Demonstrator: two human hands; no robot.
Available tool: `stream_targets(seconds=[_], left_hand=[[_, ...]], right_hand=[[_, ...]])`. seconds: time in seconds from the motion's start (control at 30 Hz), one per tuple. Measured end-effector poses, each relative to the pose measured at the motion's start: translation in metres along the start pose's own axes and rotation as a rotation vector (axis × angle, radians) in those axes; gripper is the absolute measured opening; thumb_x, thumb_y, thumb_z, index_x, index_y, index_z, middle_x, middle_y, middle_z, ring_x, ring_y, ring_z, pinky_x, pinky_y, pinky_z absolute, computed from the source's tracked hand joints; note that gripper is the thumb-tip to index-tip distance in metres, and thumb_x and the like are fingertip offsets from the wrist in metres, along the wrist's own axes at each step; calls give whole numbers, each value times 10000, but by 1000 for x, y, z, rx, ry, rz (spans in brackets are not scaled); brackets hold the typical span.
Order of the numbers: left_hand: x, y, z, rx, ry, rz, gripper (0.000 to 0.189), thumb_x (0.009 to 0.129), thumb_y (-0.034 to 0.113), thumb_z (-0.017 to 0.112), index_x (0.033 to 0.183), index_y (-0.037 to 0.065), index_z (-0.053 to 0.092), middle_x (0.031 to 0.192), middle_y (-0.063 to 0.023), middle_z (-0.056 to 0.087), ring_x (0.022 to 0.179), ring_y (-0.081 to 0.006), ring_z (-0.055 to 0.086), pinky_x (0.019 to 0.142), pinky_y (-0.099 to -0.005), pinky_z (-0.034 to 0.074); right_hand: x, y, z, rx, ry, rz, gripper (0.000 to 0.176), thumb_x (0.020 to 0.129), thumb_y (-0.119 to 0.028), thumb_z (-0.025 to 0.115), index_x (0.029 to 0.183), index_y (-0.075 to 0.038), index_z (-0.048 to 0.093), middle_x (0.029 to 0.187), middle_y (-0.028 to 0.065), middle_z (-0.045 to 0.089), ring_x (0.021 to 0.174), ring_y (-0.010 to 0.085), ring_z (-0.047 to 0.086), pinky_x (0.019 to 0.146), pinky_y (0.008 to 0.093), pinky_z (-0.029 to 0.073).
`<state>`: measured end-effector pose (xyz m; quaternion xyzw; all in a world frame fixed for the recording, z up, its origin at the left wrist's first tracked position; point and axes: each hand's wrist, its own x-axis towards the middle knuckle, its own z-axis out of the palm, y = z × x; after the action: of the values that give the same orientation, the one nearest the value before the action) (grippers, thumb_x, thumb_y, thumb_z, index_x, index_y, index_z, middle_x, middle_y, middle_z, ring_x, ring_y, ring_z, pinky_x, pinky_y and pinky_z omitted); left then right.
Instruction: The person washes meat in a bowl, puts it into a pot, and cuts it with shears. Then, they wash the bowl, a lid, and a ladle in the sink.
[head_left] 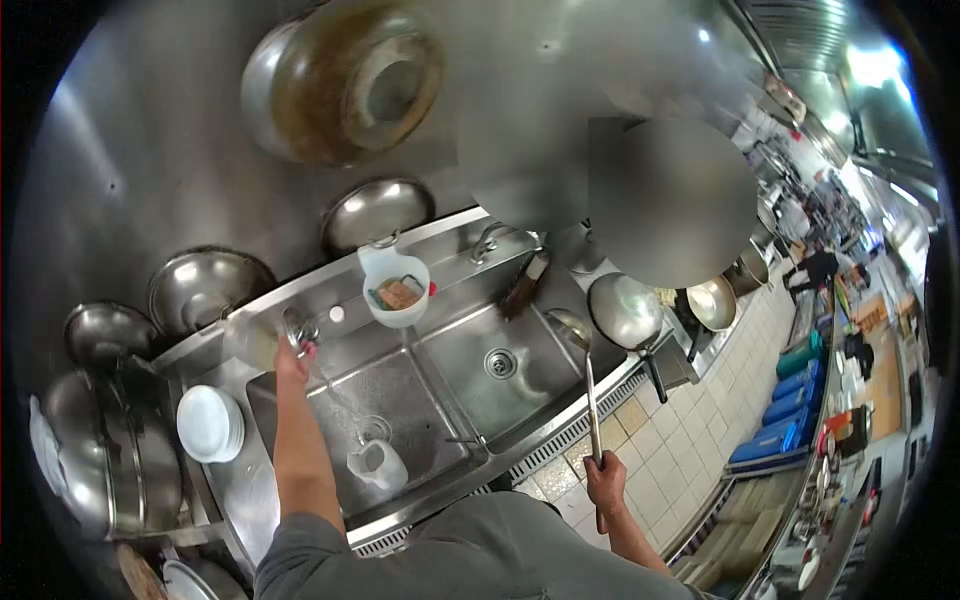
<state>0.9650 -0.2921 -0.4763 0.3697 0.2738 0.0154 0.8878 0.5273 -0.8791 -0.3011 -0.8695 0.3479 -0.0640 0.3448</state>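
My left hand (295, 358) reaches to the back of the left sink basin, its fingers closed around a metal faucet (300, 325). Below it, a thin stream of water seems to fall into the basin. A white pitcher (378, 464) sits in that basin (335, 400). In front of me on the right, my right hand (606, 482) is wrapped round the handle of a long metal ladle (590, 400). The ladle's bowl (568, 328) is held up near the right basin's edge, beside a wok (625, 310).
A white scoop-like container (405, 312) with sponges hangs at the sink's back, near a dark brush (524, 288). Stacked white bowls (210, 424) stand left. Large metal pans (205, 290) lean on the wall. A blurred round patch covers the upper right. Blue bins (790, 400) line the aisle.
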Motion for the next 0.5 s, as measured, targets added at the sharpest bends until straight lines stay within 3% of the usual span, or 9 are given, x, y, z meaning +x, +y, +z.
stream_targets(seconds=[0.07, 0.13, 0.2, 0.3, 0.37, 0.5], left_hand=[[13, -2, 11, 56, 79, -100, 320, 1041, 310, 553, 1219, 47, 595, 1025, -102, 645, 911, -230, 619, 740, -399, 555], [6, -2, 12, 66, -147, -23, 270, 1035, 283, 560, 1145, 39, 599, 966, -93, 642, 857, -224, 618, 691, -391, 546], [48, -13, -18, 236, -111, 100, 211, 1018, 221, 578, 1116, 38, 615, 928, -82, 653, 782, -210, 617, 631, -376, 537], [22, -6, 4, 222, -83, 161, 208, 1003, 189, 598, 1148, 43, 634, 918, -63, 652, 763, -184, 603, 649, -362, 530], [-6, -7, 18, 339, -39, 349, 219, 1001, 186, 611, 1171, 52, 643, 953, -47, 657, 830, -159, 608, 737, -340, 523], [-12, -7, 13, 436, 24, 404, 224, 1003, 189, 611, 1169, 43, 644, 962, -36, 662, 872, -147, 609, 779, -331, 517]], right_hand=[[1, 1, 2, 3, 69, -2, 298, 852, -238, 730, 776, 18, 599, 615, 133, 560, 570, 206, 505, 555, 387, 439], [6, 7, 4, -25, 67, -40, 308, 850, -240, 729, 757, 14, 582, 602, 126, 549, 558, 203, 493, 542, 386, 429], [-5, 9, 2, -80, 14, -61, 320, 849, -241, 728, 738, 10, 565, 590, 118, 538, 547, 200, 481, 529, 385, 419], [-10, -2, 1, -90, -26, -40, 319, 851, -234, 701, 727, 17, 549, 598, 138, 539, 544, 204, 499, 525, 397, 413], [-17, -6, 0, -116, -67, -21, 309, 849, -232, 692, 726, 18, 558, 593, 134, 524, 546, 185, 488, 522, 389, 412], [-16, 8, 17, -55, -74, -60, 301, 852, -227, 718, 726, 8, 577, 562, 85, 519, 539, 157, 467, 504, 378, 399]])
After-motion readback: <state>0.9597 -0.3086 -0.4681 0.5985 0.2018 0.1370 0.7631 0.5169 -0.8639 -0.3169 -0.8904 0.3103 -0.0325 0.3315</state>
